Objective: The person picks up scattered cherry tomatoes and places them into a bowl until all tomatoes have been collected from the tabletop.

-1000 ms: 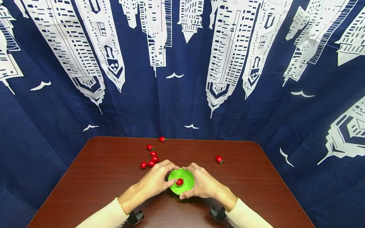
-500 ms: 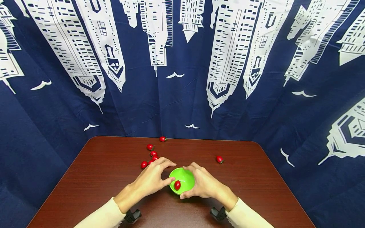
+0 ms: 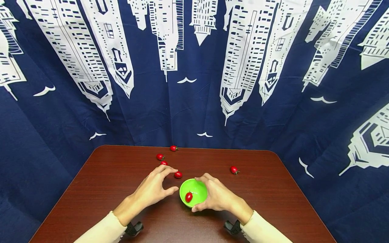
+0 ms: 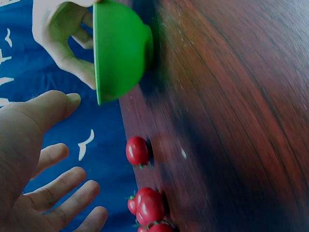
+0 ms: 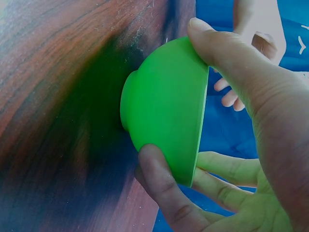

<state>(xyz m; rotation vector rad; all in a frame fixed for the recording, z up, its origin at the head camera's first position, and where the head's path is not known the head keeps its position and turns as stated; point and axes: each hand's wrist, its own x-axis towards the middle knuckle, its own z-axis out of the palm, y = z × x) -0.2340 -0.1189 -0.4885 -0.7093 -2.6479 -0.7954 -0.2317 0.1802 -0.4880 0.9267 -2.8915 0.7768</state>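
A green bowl (image 3: 198, 189) stands in front of me with a cherry tomato (image 3: 189, 197) in it. My right hand (image 3: 217, 194) grips the bowl's right side, thumb and fingers spread round the wall, as the right wrist view also shows on the bowl (image 5: 166, 106). Left of the bowl, my left hand (image 3: 152, 189) holds nothing; its fingers are parted and lightly bent, the thumb tip a short gap from the rim. Another cherry tomato (image 3: 178, 174) lies on the table right by its fingertips. In the left wrist view several cherry tomatoes (image 4: 149, 207) lie below the hand.
Cherry tomatoes lie farther back on the brown table (image 3: 258, 202): one at the back edge (image 3: 173, 148), a pair left of it (image 3: 160, 157), and a lone one to the right (image 3: 233, 169). A blue curtain (image 3: 194, 111) with white building prints hangs behind the table.
My left hand has drawn leftward off the bowl's rim, now covering some tomatoes on the left. The tomato in the bowl has rolled slightly toward me. The right hand has stayed put.
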